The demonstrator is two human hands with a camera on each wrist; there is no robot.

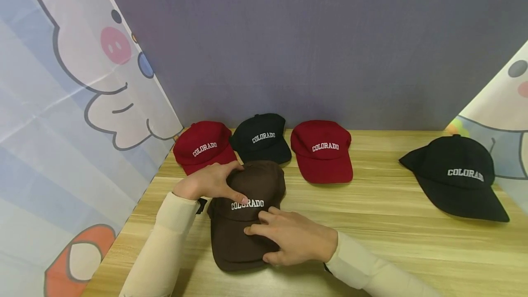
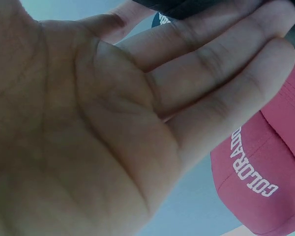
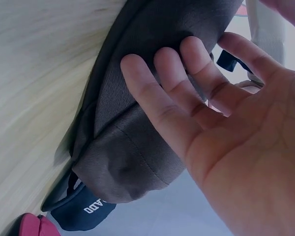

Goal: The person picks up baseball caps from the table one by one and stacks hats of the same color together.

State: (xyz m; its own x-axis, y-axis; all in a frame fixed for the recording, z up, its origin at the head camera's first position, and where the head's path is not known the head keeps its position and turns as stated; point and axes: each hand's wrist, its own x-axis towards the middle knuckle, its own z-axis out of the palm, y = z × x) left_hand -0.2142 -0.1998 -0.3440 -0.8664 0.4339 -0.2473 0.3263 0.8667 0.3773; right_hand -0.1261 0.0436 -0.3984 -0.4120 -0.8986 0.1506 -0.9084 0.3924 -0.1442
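Pale sleeves are seen beside the brown cap on the table. Its top is touched by the left hand, its brim by the right hand, both loose. If it is pushed too hard, the black cap behind it could be bumped.

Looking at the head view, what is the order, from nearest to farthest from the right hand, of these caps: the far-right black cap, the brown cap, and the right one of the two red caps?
1. Brown cap: at the fingertips of the right hand.
2. Right red cap: beyond the hand, farther back.
3. Far-right black cap: well off to the right.
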